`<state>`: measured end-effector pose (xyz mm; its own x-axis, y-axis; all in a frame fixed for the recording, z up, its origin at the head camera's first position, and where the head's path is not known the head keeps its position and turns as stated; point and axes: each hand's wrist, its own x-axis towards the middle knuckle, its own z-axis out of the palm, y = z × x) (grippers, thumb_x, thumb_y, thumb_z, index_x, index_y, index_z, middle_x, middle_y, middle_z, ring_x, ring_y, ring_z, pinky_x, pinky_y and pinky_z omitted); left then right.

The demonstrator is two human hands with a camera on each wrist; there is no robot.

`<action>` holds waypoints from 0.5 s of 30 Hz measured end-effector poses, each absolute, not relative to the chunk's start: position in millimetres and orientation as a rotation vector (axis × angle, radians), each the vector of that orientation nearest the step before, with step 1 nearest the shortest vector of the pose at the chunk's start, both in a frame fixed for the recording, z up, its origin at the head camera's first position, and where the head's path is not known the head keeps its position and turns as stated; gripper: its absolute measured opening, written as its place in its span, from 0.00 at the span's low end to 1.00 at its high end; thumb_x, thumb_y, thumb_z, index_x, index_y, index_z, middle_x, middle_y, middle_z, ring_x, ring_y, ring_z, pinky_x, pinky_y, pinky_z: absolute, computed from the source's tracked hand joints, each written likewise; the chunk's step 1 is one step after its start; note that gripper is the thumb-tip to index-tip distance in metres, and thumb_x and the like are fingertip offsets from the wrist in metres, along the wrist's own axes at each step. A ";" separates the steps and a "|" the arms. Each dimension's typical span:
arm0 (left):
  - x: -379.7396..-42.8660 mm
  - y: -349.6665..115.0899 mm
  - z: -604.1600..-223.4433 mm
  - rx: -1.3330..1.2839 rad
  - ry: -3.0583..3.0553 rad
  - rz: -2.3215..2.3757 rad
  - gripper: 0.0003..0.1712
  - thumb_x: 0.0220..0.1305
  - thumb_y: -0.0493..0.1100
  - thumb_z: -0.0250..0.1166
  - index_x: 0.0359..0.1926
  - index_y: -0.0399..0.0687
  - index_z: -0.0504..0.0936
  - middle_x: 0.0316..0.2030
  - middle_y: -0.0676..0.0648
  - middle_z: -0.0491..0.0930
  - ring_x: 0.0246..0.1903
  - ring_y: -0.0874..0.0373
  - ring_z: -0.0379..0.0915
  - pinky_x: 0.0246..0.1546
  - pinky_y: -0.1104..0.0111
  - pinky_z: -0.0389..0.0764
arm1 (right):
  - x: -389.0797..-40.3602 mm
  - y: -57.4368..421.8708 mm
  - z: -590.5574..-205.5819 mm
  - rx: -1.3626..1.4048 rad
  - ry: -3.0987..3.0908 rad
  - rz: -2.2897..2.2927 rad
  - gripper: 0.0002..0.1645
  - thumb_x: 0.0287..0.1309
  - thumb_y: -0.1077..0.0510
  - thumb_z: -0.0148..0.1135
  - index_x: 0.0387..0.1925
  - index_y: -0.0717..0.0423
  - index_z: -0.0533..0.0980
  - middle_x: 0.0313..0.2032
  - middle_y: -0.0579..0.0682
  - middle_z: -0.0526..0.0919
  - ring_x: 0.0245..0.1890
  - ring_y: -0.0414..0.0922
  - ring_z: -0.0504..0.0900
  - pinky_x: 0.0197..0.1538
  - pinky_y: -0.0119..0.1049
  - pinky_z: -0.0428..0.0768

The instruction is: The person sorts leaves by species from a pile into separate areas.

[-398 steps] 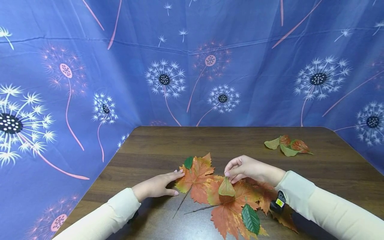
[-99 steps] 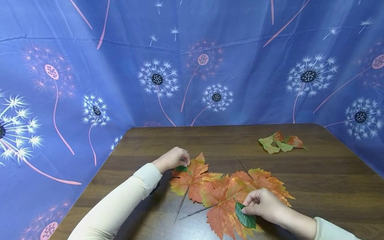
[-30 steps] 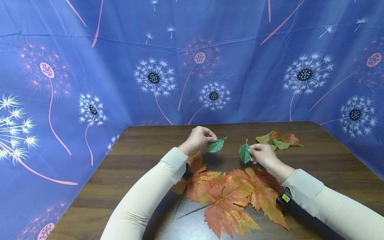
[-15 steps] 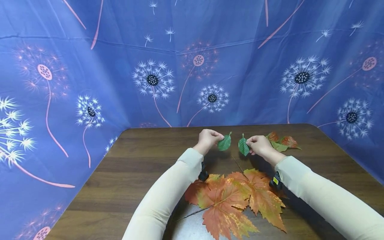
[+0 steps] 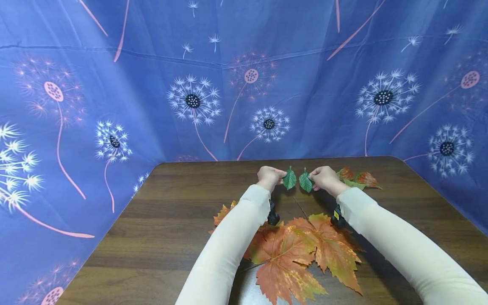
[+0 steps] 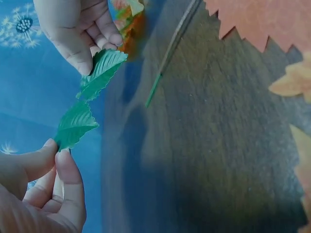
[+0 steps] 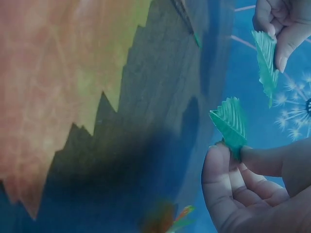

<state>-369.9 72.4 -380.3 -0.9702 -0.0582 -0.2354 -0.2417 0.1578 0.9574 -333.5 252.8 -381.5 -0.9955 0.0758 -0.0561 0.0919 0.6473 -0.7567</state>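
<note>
Two small green serrated leaves are held up side by side above the far part of the table in the head view. My left hand point(image 5: 270, 176) pinches the left leaf point(image 5: 289, 179) at its edge between thumb and fingers. The other leaf point(image 5: 306, 182) is pinched the same way by my right hand point(image 5: 325, 178). A narrow gap parts them in the head view, both stems pointing up. In the left wrist view the leaf in my left hand point(image 6: 73, 125) appears close to the right one point(image 6: 102, 73); whether they touch I cannot tell.
Large orange maple leaves point(image 5: 286, 258) overlap on the brown table point(image 5: 171, 237) beneath my arms; my left sleeve partly hides one point(image 5: 225, 212). Several smaller green and reddish leaves point(image 5: 367, 179) lie at the back right, partly behind my right hand. A dandelion-print blue cloth point(image 5: 316, 106) hangs behind.
Earlier the green leaves lay on the orange ones, and my right hand held a yellowish leaf. Both hands then lifted the green leaves, and over the last second brought them closer together.
</note>
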 end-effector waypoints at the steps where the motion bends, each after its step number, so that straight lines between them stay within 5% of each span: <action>1: -371.3 73.8 -382.1 -0.318 2.274 1.932 0.02 0.53 0.33 0.73 0.29 0.37 0.89 0.30 0.39 0.87 0.10 0.64 0.70 0.41 0.59 0.84 | -335.9 253.5 -383.0 0.154 2.830 -1.294 0.16 0.68 0.63 0.52 0.47 0.73 0.77 0.49 0.69 0.79 0.22 0.42 0.82 0.35 0.40 0.85; 15: -378.4 85.8 -404.9 -0.482 2.181 1.966 0.02 0.50 0.31 0.74 0.28 0.37 0.89 0.25 0.41 0.86 0.10 0.63 0.72 0.26 0.68 0.84 | -352.8 252.5 -388.2 0.272 2.800 -1.249 0.18 0.68 0.64 0.50 0.52 0.73 0.76 0.57 0.70 0.74 0.20 0.39 0.82 0.33 0.36 0.84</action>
